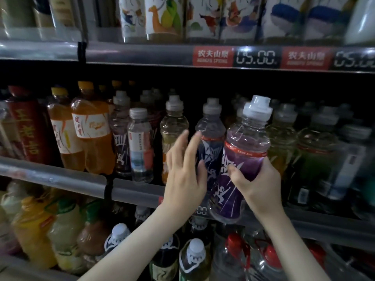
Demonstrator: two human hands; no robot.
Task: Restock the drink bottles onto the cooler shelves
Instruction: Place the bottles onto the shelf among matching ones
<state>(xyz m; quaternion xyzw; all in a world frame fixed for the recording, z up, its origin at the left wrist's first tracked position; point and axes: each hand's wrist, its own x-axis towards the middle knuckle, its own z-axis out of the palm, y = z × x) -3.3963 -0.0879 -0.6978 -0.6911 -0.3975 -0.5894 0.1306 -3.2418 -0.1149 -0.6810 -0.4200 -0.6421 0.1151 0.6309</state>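
The right hand (257,183) holds a purple bottle (241,159) mid-frame; the left hand (182,177) reaches toward a shelf bottle (211,138), fingers spread.

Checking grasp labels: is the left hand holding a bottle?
No, the left hand has its fingers spread, holding nothing; only the right hand grips the purple bottle.

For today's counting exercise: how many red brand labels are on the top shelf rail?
2: one red label left of the 05.00 price display, the other right of it. More may lie past the right edge.
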